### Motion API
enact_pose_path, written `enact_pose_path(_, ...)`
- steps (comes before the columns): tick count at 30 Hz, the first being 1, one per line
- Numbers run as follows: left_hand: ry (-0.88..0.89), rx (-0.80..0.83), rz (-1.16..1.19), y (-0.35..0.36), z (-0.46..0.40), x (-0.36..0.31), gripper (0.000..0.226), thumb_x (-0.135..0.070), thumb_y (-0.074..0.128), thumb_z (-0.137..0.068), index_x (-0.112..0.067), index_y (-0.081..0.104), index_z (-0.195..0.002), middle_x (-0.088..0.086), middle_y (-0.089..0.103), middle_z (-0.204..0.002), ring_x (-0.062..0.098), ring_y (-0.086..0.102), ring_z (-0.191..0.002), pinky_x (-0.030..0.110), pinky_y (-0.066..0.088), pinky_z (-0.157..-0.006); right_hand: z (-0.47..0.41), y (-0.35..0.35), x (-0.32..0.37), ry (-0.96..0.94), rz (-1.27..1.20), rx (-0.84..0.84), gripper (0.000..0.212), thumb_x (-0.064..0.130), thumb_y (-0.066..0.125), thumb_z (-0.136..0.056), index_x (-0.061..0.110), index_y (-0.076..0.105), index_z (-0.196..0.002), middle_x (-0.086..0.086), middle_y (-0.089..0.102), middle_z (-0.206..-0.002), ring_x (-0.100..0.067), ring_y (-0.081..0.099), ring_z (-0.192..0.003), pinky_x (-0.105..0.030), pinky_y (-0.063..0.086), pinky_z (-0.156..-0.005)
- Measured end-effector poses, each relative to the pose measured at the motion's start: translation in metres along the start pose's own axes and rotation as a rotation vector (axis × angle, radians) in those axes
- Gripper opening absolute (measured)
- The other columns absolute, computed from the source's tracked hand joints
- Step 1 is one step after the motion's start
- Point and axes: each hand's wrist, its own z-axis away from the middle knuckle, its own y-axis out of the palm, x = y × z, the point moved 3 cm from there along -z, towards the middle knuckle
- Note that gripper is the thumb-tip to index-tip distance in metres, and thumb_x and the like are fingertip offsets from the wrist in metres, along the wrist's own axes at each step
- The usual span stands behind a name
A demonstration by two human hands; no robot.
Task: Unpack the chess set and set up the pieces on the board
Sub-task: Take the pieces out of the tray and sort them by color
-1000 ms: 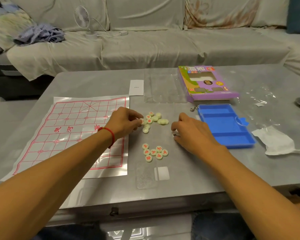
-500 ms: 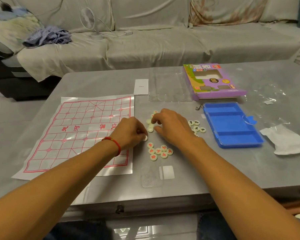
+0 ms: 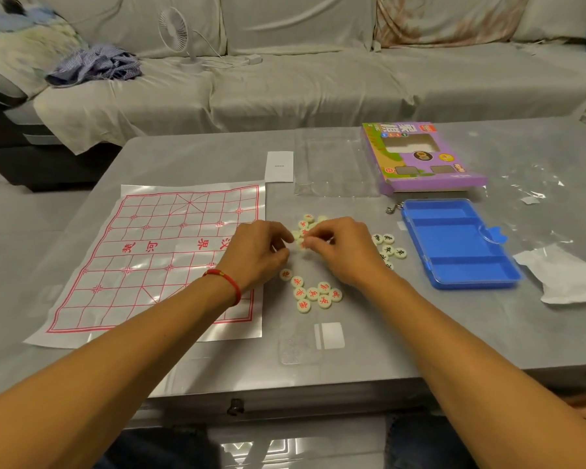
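A paper chess board (image 3: pixel 156 258) with a red grid lies flat on the left of the grey table, with no pieces on it. Round cream chess pieces lie to its right in three groups: a mixed pile (image 3: pixel 308 222), a red-marked group (image 3: pixel 315 294) nearer me, and a black-marked group (image 3: pixel 391 247) by the tray. My left hand (image 3: pixel 257 252), with a red string on the wrist, has curled fingers at the pile's left edge. My right hand (image 3: pixel 342 248) pinches a piece at the pile's near side. The hands hide part of the pile.
An empty blue plastic tray (image 3: pixel 457 245) sits to the right, with the purple game box (image 3: pixel 420 157) and a clear lid (image 3: pixel 332 164) behind. A white card (image 3: pixel 279 165), a crumpled white wrapper (image 3: pixel 562 275), a small clear bag (image 3: pixel 298 343) and a metal hook (image 3: pixel 393 208) lie about.
My right hand moved left from beside the tray to the pile, uncovering the black-marked group. My left hand dipped to the red group, where one more piece lies, then returned to the pile.
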Motion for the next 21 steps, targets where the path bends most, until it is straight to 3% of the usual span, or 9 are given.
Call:
enact_pose_path(3,0.027,-0.013,0.076,0.002,-0.001,-0.007,0.028,-0.016,0.066,-0.089,-0.017,0.066,-0.117,-0.001,0.068,-0.099,0.011,0.062,-0.084,0.016,0.05,-0.078,0.009,-0.012,-0.009,0.307,-0.469,0.047,0.008,0.028,0.071,-0.09,0.022,0.077,-0.091,0.004,0.075,-0.082,-0.007,0.058,-0.062,-0.02,0.05,-0.058)
enact_pose_path(8,0.11,-0.011,0.166,0.007,0.003,-0.021,0.034,-0.028,0.072,-0.084,-0.022,0.065,-0.116,-0.005,0.067,-0.095,0.009,0.064,-0.08,0.015,0.054,-0.075,0.013,-0.023,-0.012,0.351,-0.489,0.079,0.011,0.028,0.072,-0.088,0.02,0.077,-0.093,0.006,0.075,-0.078,-0.009,0.056,-0.061,-0.016,0.046,-0.051)
enact_pose_path(11,0.186,-0.041,0.072,0.01,0.005,-0.028,0.031,-0.034,0.071,-0.084,-0.021,0.067,-0.112,-0.003,0.068,-0.093,0.008,0.061,-0.076,0.006,0.047,-0.07,0.014,-0.022,-0.013,0.338,-0.434,0.118,0.01,0.028,0.074,-0.087,0.02,0.079,-0.089,0.005,0.075,-0.077,-0.009,0.058,-0.064,-0.017,0.047,-0.052)
enact_pose_path(13,0.173,-0.037,0.042,0.011,0.004,-0.028,0.028,-0.032,0.069,-0.086,-0.021,0.069,-0.111,-0.001,0.069,-0.095,0.008,0.06,-0.077,0.008,0.047,-0.072,0.012,-0.021,-0.014,0.299,-0.364,0.099,0.009,0.03,0.073,-0.087,0.022,0.079,-0.089,0.006,0.073,-0.078,-0.009,0.061,-0.069,-0.019,0.05,-0.058)
enact_pose_path(15,0.095,-0.011,0.021,0.014,0.004,-0.022,0.028,-0.031,0.067,-0.088,-0.021,0.069,-0.114,0.0,0.068,-0.101,0.009,0.057,-0.082,0.016,0.05,-0.077,0.004,-0.021,-0.016,0.203,-0.167,0.022,0.011,0.03,0.072,-0.088,0.023,0.078,-0.096,0.009,0.071,-0.085,-0.009,0.062,-0.078,-0.025,0.054,-0.072)
enact_pose_path(17,0.02,0.019,-0.058,0.017,0.003,-0.014,0.028,-0.032,0.068,-0.087,-0.022,0.071,-0.113,0.0,0.064,-0.104,0.01,0.051,-0.084,0.019,0.043,-0.075,-0.005,-0.017,-0.013,0.073,0.067,-0.004,0.015,0.029,0.071,-0.089,0.024,0.076,-0.103,0.007,0.071,-0.096,-0.009,0.063,-0.085,-0.03,0.056,-0.082)
enact_pose_path(21,-0.052,0.165,-0.059,0.019,-0.002,-0.008,0.029,-0.028,0.069,-0.087,-0.019,0.07,-0.115,0.005,0.068,-0.107,0.012,0.056,-0.081,0.019,0.044,-0.074,-0.018,0.002,0.002,-0.107,0.316,0.095,0.022,0.029,0.068,-0.092,0.029,0.072,-0.113,0.003,0.07,-0.108,-0.017,0.064,-0.094,-0.034,0.056,-0.083)
